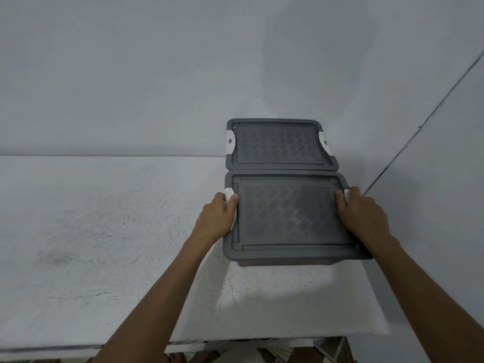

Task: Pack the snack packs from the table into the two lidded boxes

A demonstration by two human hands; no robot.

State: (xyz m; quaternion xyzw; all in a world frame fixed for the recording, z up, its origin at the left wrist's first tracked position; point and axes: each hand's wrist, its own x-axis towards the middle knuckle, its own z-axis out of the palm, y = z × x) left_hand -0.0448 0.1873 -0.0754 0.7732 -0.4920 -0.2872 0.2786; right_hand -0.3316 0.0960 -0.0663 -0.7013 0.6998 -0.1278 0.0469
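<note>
Two grey lidded boxes stand one behind the other at the right of the white table (78,231). The far box (277,144) sits against the wall, its lid on and both white side clips showing. The near box (288,216) also has its lid on. My left hand (218,218) grips its left side over the white clip, thumb on the lid. On the opposite side, my right hand (362,214) holds the right edge the same way. No snack packs show on the table.
A pale wall (157,74) rises right behind the table. The table's right edge (377,297) runs close beside the near box, with grey floor beyond it. Below the front edge some cardboard and papers (275,353) show.
</note>
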